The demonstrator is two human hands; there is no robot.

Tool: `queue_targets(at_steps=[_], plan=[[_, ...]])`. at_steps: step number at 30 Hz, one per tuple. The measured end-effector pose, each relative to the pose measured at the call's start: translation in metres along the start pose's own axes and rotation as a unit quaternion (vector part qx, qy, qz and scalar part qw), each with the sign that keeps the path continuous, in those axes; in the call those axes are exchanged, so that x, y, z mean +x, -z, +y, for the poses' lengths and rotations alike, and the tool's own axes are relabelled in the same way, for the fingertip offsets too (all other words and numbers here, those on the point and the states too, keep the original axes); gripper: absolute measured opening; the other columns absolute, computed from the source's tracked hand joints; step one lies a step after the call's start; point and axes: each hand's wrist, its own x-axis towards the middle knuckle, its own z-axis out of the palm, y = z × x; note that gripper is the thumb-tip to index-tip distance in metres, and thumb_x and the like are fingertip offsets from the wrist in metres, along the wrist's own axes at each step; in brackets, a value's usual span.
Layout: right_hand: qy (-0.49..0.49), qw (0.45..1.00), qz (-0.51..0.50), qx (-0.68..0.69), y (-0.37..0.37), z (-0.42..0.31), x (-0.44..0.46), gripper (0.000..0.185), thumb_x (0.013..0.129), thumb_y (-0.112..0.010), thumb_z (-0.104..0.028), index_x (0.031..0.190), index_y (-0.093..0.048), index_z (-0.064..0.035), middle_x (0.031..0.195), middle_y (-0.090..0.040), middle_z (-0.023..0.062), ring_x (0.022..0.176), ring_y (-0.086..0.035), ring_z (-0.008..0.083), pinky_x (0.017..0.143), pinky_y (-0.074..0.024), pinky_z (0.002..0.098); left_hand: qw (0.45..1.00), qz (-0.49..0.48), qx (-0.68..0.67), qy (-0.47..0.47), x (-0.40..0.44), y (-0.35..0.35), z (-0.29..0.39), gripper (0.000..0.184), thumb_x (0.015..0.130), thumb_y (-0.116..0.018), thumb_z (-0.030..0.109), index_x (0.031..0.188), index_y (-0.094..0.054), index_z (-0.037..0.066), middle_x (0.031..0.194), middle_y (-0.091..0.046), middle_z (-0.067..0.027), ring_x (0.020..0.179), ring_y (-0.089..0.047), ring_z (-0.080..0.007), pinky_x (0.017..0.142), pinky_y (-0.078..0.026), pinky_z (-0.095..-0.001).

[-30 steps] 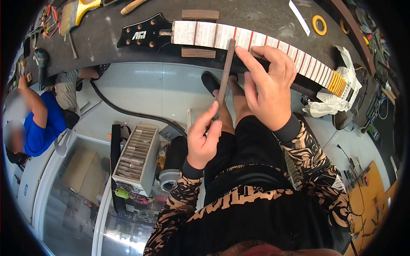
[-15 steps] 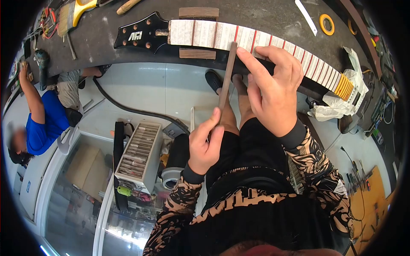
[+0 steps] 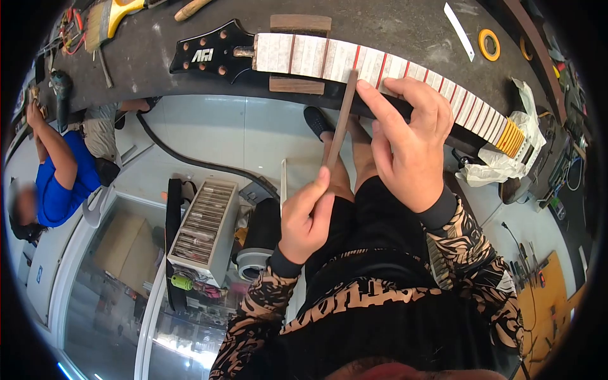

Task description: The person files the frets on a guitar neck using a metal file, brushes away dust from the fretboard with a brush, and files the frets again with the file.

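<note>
A guitar neck [image 3: 405, 66] lies along the bench edge, its fretboard covered with whitish tape strips between dark and red fret lines. At its left end is a black headstock [image 3: 190, 58] with white lettering. My left hand [image 3: 306, 218] is closed around the lower end of a narrow brown-grey file [image 3: 342, 120]. The file slants upward, its far tip at the lower edge of the fretboard near a red line. My right hand [image 3: 411, 139] has its fingers apart; the index fingertip is beside the file's tip, and other fingertips rest at the neck's edge. Whether the index touches the file is unclear.
Wooden blocks [image 3: 297, 85] sit beside the neck. A yellow tape roll [image 3: 489, 44], a white strip [image 3: 459, 31] and a brush [image 3: 98, 26] lie on the bench [image 3: 139, 54]. Crumpled paper [image 3: 529, 120] surrounds the guitar body. A person in blue [image 3: 63, 174] works at left.
The view has shifted slightly, so the neck appears a little lower and farther right. Both hands and the file keep nearly the same pose at the neck. The other person's arm has moved.
</note>
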Motion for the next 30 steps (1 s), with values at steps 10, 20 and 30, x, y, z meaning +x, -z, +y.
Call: queue_targets(at_steps=[10, 20, 30], plan=[[0.006, 1.0, -0.005, -0.002, -0.001, 0.003, 0.0, 0.08, 0.077, -0.082, -0.002, 0.153, -0.076, -0.0266, 0.148, -0.063, 0.0014, 0.143, -0.053, 0.029, 0.123, -0.0348, 0.0502, 0.998, 0.029, -0.026, -0.049, 0.091, -0.022, 0.022, 0.053, 0.107, -0.07, -0.008, 0.16, -0.068, 0.0, 0.134, -0.081, -0.0231, 0.089, -0.078, -0.0271, 0.081, -0.062, -0.0354], [0.004, 1.0, -0.016, -0.006, 0.002, 0.002, 0.0, 0.077, 0.079, -0.085, -0.005, 0.152, -0.077, -0.0267, 0.148, -0.063, 0.0012, 0.142, -0.054, 0.0283, 0.122, -0.0352, 0.0501, 0.998, 0.021, 0.031, -0.049, 0.087, -0.019, 0.032, 0.054, 0.106, -0.07, -0.009, 0.16, -0.067, -0.002, 0.122, -0.082, -0.021, 0.089, -0.076, -0.0236, 0.081, -0.06, -0.0338], [0.005, 1.0, -0.01, 0.006, 0.001, 0.002, 0.002, 0.077, 0.079, -0.082, -0.002, 0.151, -0.077, -0.026, 0.147, -0.063, 0.0014, 0.142, -0.054, 0.0282, 0.122, -0.0355, 0.0499, 0.993, -0.02, 0.111, -0.026, -0.007, 0.001, 0.002, 0.053, 0.102, -0.071, -0.013, 0.154, -0.068, -0.009, 0.12, -0.083, -0.026, 0.086, -0.081, -0.0292, 0.081, -0.063, -0.0349]])
